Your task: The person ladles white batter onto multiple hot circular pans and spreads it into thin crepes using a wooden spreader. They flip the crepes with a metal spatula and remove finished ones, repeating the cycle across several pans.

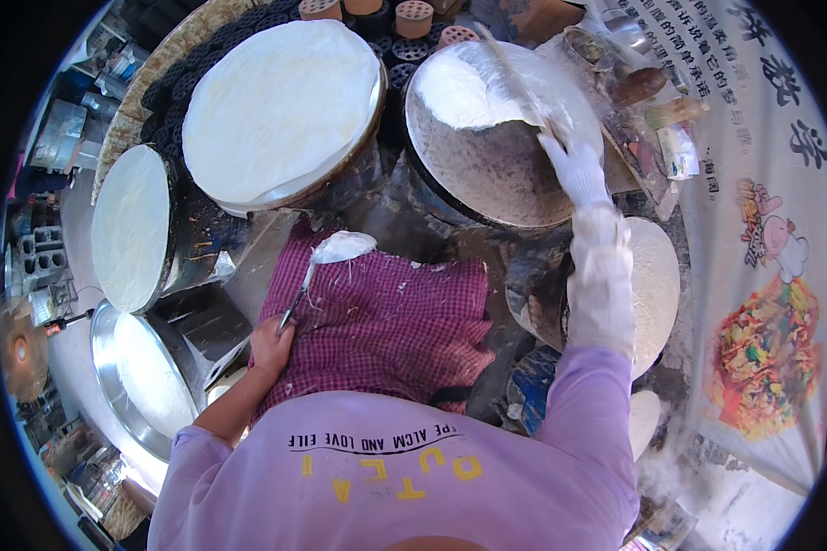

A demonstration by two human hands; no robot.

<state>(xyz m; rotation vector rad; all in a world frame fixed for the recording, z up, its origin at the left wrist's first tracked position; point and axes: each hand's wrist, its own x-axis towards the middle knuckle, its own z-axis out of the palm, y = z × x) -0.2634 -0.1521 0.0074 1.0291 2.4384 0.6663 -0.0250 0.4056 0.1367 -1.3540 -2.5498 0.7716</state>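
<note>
My bare left hand (pixel 273 346) grips the handle of a metal ladle (pixel 303 293). White batter (pixel 344 246) heaps in its bowl, which is held over a checked apron (pixel 379 310) with white smears. In a white glove, my right hand (pixel 573 164) holds a long, thin wooden spreader (pixel 513 76), blurred at its edges, across a round griddle (pixel 496 172). Wet batter lies over the griddle's far part, with a thick mound (pixel 455 89) left of the spreader. The near part of the plate shows bare, speckled metal.
Left of the griddle, a large round stand bears pale thin flatbreads (pixel 282 110). Another pale round (pixel 132 227) and a metal basin (pixel 103 351) with white contents stand further left. Coal briquettes (pixel 410 49) line the back. A pale round surface (pixel 651 296) lies beside my right forearm; steam rises lower right.
</note>
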